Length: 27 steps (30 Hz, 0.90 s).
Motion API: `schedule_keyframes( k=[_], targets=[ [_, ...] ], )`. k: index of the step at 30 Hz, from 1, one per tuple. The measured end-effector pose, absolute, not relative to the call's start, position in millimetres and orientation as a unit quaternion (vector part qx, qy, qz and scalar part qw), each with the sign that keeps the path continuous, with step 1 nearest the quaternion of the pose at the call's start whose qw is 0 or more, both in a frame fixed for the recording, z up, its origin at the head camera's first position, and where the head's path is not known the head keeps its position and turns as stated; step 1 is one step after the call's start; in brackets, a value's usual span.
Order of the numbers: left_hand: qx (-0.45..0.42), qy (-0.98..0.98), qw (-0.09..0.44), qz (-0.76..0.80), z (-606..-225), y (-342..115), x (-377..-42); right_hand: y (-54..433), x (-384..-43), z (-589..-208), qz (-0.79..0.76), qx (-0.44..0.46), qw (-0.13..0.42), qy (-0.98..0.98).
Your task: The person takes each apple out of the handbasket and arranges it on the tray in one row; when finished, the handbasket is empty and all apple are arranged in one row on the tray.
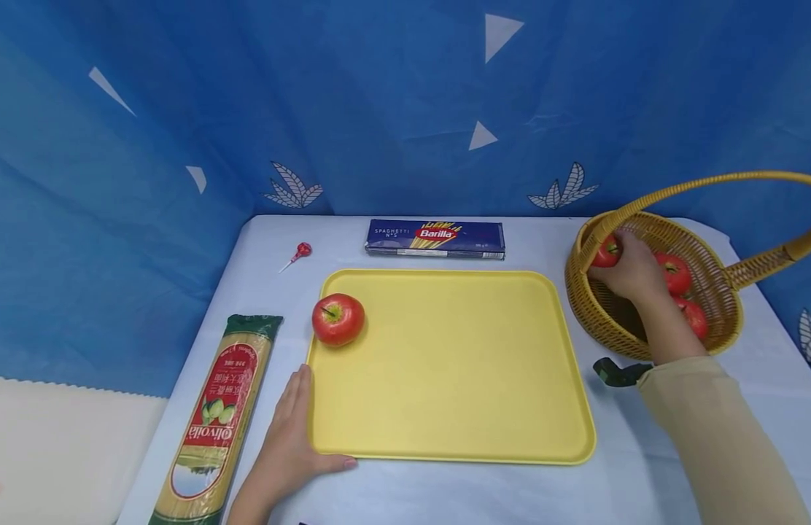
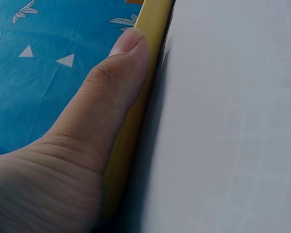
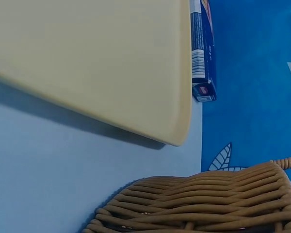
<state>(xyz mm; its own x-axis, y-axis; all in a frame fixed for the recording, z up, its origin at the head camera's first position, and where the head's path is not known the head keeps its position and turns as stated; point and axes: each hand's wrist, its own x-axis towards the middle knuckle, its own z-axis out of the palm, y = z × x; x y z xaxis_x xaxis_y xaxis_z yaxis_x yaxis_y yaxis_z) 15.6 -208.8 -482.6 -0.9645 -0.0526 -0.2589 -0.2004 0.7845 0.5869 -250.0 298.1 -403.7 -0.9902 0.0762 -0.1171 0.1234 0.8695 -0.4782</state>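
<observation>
My left hand (image 1: 289, 445) rests against the near left corner of a yellow tray (image 1: 445, 364), fingers straight along its left side and thumb along its front edge. In the left wrist view, the thumb (image 2: 111, 82) lies along the tray's rim (image 2: 123, 160). One red apple (image 1: 338, 320) sits at the tray's left edge. My right hand (image 1: 631, 268) reaches into a wicker basket (image 1: 596, 321) and grips a red apple (image 1: 606, 251) near its left wall. Two more apples, an upper one (image 1: 674, 274) and a lower one (image 1: 693, 318), lie beside the hand. The right wrist view shows only the basket's outer wall (image 3: 199, 204).
A blue spaghetti box (image 1: 435, 239) lies behind the tray, with a red lollipop (image 1: 302, 251) to its left. Left of the tray is a long spaghetti pack (image 1: 215, 423). The basket's tall handle (image 1: 727, 179) arches above it. A dark strap piece (image 1: 618, 372) shows at the right wrist.
</observation>
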Motion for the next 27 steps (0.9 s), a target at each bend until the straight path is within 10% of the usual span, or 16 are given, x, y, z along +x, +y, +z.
schedule_keyframes(
  k=[27],
  targets=[
    [-0.08,0.936,0.135,0.315,-479,-206,13,297,-173,-364,-0.23,0.079,-0.055,0.968]
  ],
)
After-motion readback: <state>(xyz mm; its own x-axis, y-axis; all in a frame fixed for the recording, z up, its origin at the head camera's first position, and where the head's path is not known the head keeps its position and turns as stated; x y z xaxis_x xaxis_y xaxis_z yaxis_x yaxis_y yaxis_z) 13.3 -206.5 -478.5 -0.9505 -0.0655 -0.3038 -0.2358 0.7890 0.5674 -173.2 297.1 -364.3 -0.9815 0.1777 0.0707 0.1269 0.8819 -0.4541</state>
